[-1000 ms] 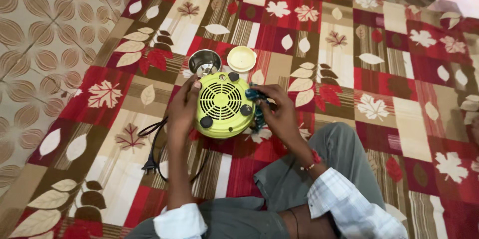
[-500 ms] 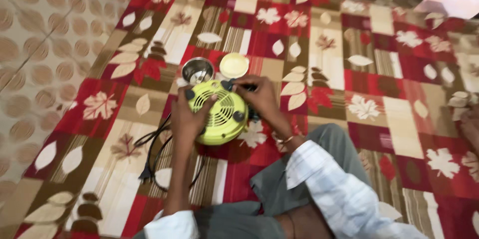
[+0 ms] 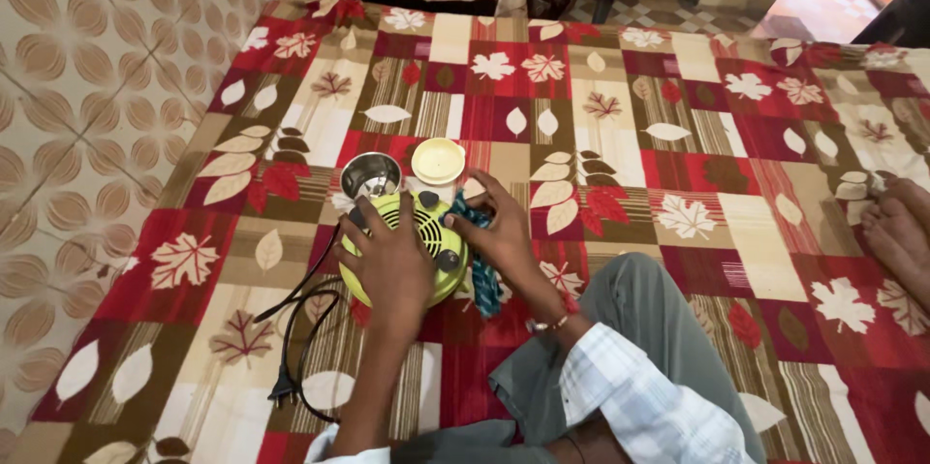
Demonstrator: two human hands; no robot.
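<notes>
**Two hands on a lime-green appliance base**

Nearest the camera, a white-checked sleeve (image 3: 630, 396) and a grey-trousered knee (image 3: 639, 319) rest on the patchwork bedspread of red, brown and cream leaf squares (image 3: 678, 115). A black power cord with a plug (image 3: 295, 348) loops on the cloth to the left. The left hand (image 3: 387, 261) lies spread and flat over the round lime-green plastic appliance base with a vented underside (image 3: 436, 246), which sits on the bedspread. The right hand (image 3: 499, 232) grips a dark teal cloth (image 3: 481, 275) pressed against the base's right edge. Just beyond stand a shiny steel jar (image 3: 370, 175) and a pale yellow round lid (image 3: 438, 161), side by side. At far right lies another person's bare foot (image 3: 896, 232).
</notes>
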